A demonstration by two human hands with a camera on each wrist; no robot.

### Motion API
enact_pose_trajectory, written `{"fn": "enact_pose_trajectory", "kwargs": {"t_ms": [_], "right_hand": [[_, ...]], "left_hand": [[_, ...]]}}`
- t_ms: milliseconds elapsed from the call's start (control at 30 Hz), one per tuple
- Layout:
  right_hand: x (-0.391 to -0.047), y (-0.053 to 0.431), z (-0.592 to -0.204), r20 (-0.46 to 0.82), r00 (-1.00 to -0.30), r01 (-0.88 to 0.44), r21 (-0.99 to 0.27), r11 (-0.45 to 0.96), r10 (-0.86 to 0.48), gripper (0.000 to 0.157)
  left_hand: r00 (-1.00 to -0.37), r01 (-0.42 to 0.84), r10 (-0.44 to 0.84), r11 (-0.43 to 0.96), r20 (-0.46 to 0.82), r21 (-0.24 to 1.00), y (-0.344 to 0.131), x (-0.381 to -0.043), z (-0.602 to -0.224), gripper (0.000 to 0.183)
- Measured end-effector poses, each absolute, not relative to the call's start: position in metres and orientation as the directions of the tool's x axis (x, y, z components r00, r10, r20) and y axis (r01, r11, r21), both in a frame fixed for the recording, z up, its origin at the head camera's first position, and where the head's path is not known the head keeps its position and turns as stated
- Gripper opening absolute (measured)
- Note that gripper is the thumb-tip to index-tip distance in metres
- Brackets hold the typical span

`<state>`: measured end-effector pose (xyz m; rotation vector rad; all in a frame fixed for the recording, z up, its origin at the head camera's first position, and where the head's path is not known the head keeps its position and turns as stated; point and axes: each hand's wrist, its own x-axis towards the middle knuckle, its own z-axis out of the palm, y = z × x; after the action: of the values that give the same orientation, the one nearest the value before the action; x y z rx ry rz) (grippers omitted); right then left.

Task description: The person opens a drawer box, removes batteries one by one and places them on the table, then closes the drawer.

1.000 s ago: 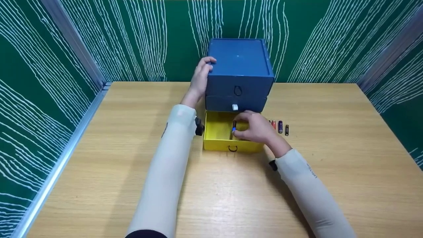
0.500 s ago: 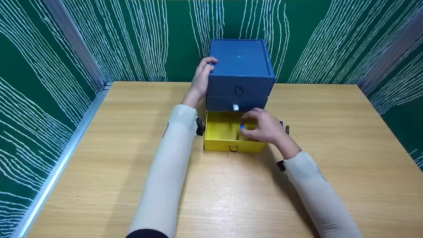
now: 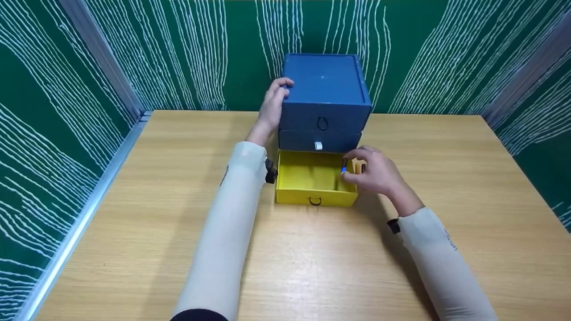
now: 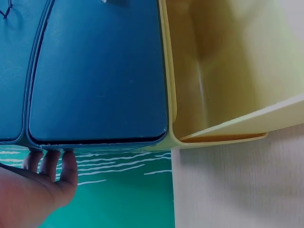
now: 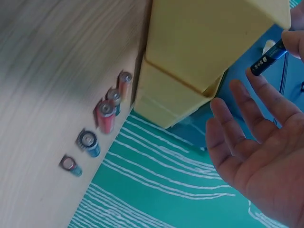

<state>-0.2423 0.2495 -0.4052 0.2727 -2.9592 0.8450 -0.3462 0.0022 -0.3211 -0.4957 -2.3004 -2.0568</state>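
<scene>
My right hand (image 3: 374, 171) pinches a slim dark battery with a blue band (image 3: 344, 166) between thumb and index finger. In the head view it overlaps the right wall of the pulled-out yellow drawer (image 3: 316, 198). In the right wrist view the battery (image 5: 269, 58) sits tilted between thumb and fingertip, the other fingers spread. My left hand (image 3: 272, 104) rests against the left side of the blue drawer unit (image 3: 321, 78), fingertips at its top edge. The left wrist view shows the left fingers (image 4: 69, 168) against the unit's side.
Several batteries (image 5: 107, 116) stand in a row on the table, right of the yellow drawer, partly hidden by my right hand in the head view. The blue unit's lower drawer has a white tab (image 3: 318, 146). A green wall with white lines (image 3: 245, 53) rises behind.
My right hand has moved right with the battery, from over the middle of the yellow drawer to its right wall. The left hand has stayed on the blue unit.
</scene>
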Motion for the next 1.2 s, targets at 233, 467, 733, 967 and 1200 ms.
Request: {"fn": "enact_pose_trajectory", "kwargs": {"t_ms": [233, 467, 733, 967, 1200], "right_hand": [[-0.244, 0.261, -0.405, 0.114, -0.986, -0.162, -0.532, 0.831, -0.119, 0.046], [-0.249, 0.274, -0.411, 0.118, -0.988, -0.149, -0.521, 0.841, -0.102, 0.043], [-0.25, 0.292, -0.417, 0.131, -0.988, -0.138, -0.505, 0.852, -0.082, 0.046], [-0.25, 0.304, -0.42, 0.105, -0.993, -0.106, -0.497, 0.861, -0.062, 0.046], [-0.249, 0.317, -0.425, 0.09, -0.995, -0.088, -0.48, 0.873, -0.05, 0.047]], "left_hand": [[-0.957, 0.226, 0.208, 0.085, 0.204, 0.971, 0.002, -0.353, -0.326, 0.029], [-0.955, 0.234, 0.205, 0.075, 0.214, 0.969, 0.004, -0.371, -0.342, 0.026], [-0.953, 0.238, 0.211, 0.072, 0.219, 0.968, 0.004, -0.371, -0.342, 0.026], [-0.954, 0.23, 0.215, 0.069, 0.211, 0.971, 0.003, -0.371, -0.342, 0.026], [-0.952, 0.237, 0.22, 0.082, 0.214, 0.968, 0.004, -0.37, -0.343, 0.028]]}}
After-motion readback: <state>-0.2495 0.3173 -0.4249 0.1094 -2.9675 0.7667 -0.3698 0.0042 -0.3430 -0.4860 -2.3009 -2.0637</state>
